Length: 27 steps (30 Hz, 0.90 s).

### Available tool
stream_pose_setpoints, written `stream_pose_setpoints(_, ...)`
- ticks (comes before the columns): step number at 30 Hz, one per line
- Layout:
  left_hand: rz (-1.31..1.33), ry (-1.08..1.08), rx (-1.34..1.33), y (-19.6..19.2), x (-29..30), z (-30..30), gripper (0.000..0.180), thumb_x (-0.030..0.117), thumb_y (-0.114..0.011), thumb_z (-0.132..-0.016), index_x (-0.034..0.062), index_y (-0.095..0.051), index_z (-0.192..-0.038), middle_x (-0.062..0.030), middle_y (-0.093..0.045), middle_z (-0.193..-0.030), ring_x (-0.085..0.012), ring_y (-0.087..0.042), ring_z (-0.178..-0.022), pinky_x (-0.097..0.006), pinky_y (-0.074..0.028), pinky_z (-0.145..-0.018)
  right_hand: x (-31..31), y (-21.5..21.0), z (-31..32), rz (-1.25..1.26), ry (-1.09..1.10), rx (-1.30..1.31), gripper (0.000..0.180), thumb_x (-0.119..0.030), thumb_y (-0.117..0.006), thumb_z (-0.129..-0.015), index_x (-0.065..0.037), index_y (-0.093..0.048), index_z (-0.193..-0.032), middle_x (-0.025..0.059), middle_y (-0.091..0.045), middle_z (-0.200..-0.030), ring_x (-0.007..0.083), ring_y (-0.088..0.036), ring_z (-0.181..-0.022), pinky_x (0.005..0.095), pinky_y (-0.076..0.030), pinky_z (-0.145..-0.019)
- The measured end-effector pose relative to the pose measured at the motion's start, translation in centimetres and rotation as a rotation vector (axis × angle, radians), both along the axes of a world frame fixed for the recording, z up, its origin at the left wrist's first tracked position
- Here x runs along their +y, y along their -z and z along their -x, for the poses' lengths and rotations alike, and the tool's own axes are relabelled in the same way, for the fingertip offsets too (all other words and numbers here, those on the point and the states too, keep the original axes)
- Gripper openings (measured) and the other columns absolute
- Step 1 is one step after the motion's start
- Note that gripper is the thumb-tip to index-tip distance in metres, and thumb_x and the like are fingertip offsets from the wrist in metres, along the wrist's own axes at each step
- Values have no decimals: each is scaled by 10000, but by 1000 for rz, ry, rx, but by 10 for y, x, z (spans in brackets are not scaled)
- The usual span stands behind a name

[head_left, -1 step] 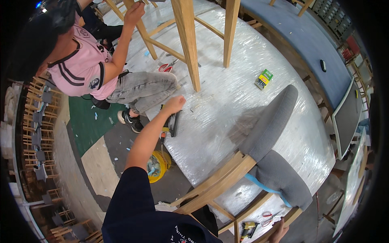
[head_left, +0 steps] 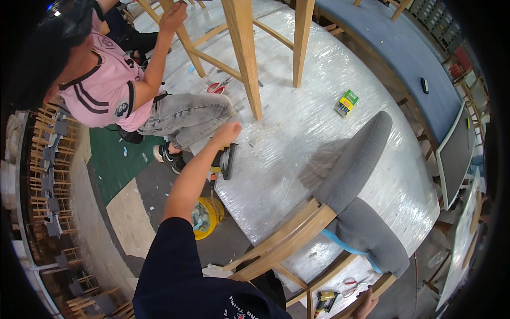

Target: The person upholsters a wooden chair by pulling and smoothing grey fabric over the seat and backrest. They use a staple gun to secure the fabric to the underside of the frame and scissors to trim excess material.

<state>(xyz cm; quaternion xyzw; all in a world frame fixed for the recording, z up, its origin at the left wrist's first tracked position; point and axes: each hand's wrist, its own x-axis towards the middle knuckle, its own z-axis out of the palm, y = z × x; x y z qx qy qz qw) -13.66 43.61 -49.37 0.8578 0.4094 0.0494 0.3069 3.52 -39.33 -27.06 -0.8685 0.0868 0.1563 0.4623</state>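
Note:
My left hand (head_left: 228, 133) reaches out over the plastic-wrapped table, fingers curled closed; whatever they hold, if anything, is hidden. Just below it, at the table's edge, lies a black and yellow staple gun (head_left: 227, 161) with an air hose. With my right hand (head_left: 365, 305), at the lower edge, I grip the wooden leg of a chair (head_left: 289, 234) lying tipped on the table. Its back and seat wear grey upholstery (head_left: 357, 165), and a strip of blue foam (head_left: 345, 243) shows along the seat edge. A second staple gun (head_left: 325, 302) and red-handled scissors (head_left: 349, 287) appear beside the chair frame.
A person in a pink shirt (head_left: 101, 90) works at the left by a standing wooden chair frame (head_left: 244, 53). More red-handled scissors (head_left: 215, 88) and a green-yellow box (head_left: 347, 103) lie on the table (head_left: 287, 127). A yellow bucket (head_left: 217, 219) holds scraps.
My left hand has shifted very slightly away from me, uncovering more of the staple gun. My right hand and the chair look the same.

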Motion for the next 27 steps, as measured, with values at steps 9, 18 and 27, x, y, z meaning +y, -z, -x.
stream_pose_setpoints(9, -24, 89, 114, 27, 39, -43, 248, 330, -626, -978, 131, -733, -1081, -149, -773, -1019, -374, -728, -1001, -486, -565, -835, 1, -1, 3, 106, -11, 47, 527, -453, -670, -1020, 59, -755, -925, 113, -688, -796, 227, -607, -722, 403, -506, -654)
stream_pose_setpoints(18, -566, 181, 283, -15, 105, -56, 305, 346, -667, -944, 107, -741, -1118, -127, -754, -1132, -380, -671, -1145, -584, -491, -992, 34, -29, 13, 107, 57, 53, 496, -423, -653, -1026, 61, -736, -960, 127, -697, -883, 246, -625, -820, 421, -526, -730)
stream_pose_setpoints(27, -350, -16, 649, -19, 196, -10, 595, 566, -448, -1059, 170, -639, -1462, -186, -661, -1431, -383, -611, -1334, -603, -335, -1190, 37, -49, 14, 166, 21, 145, 448, -388, -634, -1043, 52, -714, -1070, 147, -714, -950, 249, -646, -883, 416, -537, -774)
